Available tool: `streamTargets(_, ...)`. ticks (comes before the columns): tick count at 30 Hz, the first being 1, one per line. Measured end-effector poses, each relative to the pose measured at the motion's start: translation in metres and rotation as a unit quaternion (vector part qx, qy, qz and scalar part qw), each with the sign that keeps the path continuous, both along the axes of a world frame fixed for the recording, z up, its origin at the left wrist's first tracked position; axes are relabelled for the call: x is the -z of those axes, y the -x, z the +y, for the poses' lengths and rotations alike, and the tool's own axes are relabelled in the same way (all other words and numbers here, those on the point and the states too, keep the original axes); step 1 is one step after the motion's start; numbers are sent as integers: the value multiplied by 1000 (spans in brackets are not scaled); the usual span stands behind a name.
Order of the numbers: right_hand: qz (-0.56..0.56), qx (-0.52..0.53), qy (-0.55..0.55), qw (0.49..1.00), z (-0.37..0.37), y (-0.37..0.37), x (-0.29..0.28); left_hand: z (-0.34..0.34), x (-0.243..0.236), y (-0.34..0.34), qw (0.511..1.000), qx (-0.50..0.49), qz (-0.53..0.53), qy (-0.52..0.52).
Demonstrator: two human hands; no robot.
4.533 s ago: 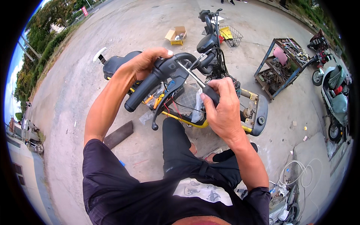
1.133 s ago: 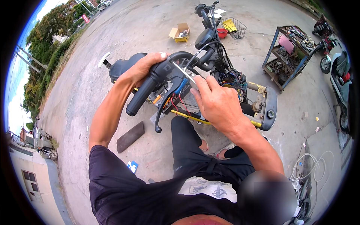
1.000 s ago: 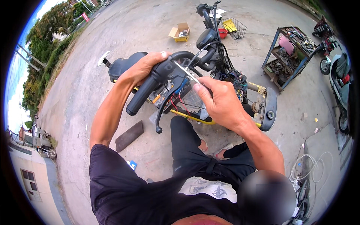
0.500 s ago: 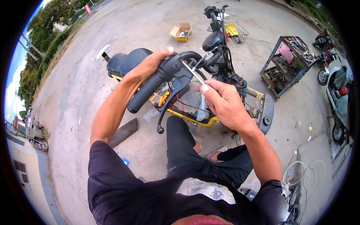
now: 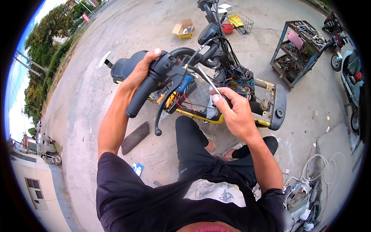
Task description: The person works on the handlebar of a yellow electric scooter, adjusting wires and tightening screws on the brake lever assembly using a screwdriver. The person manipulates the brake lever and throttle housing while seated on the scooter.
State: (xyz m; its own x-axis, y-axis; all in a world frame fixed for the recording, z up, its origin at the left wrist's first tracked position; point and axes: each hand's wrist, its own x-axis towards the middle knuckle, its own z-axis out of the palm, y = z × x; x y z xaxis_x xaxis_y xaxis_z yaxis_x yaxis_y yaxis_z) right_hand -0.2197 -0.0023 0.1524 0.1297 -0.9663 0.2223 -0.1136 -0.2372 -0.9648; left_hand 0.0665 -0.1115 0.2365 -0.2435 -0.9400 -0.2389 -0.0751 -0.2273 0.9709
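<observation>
My left hand (image 5: 141, 73) wraps around the black switch housing (image 5: 161, 66) at the inner end of the handlebar grip (image 5: 142, 98), thumb on top. A black brake lever (image 5: 159, 116) curves down beside the grip. My right hand (image 5: 236, 110) pinches a screwdriver (image 5: 206, 79) with a slim metal shaft; its handle is mostly hidden in my palm. The shaft points up and left, its tip close to the brake lever bracket (image 5: 178, 74); I cannot tell whether they touch. Below, the stripped scooter's yellow frame (image 5: 201, 117) carries exposed coloured wires (image 5: 239, 83).
A black seat (image 5: 127, 65) lies beyond my left hand. At the back stand an open cardboard box (image 5: 184, 33), a red bowl (image 5: 228, 28) and a wire basket (image 5: 247, 24). Right of the scooter is a metal tool rack (image 5: 279, 50). A dark flat board (image 5: 135, 138) rests on the ground.
The handlebar and left hand appear slightly further left as the view shifts. The screwdriver's tip has moved from across the bracket to its right side, and the shaft points more steeply upward.
</observation>
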Motion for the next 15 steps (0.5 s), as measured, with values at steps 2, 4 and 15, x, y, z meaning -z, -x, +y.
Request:
streamTargets(2, -15, 6, -12, 1000, 5, 3, 6, 1, -1, 4, 1000, -10, 2, 8)
streamTargets(4, -31, 2, -7, 1000, 9, 2, 12, -2, 3, -1, 1000, -5, -11, 22)
streamTargets(15, -17, -29, -32, 999, 12, 3, 21, 6, 3, 4, 998, -57, 4, 10)
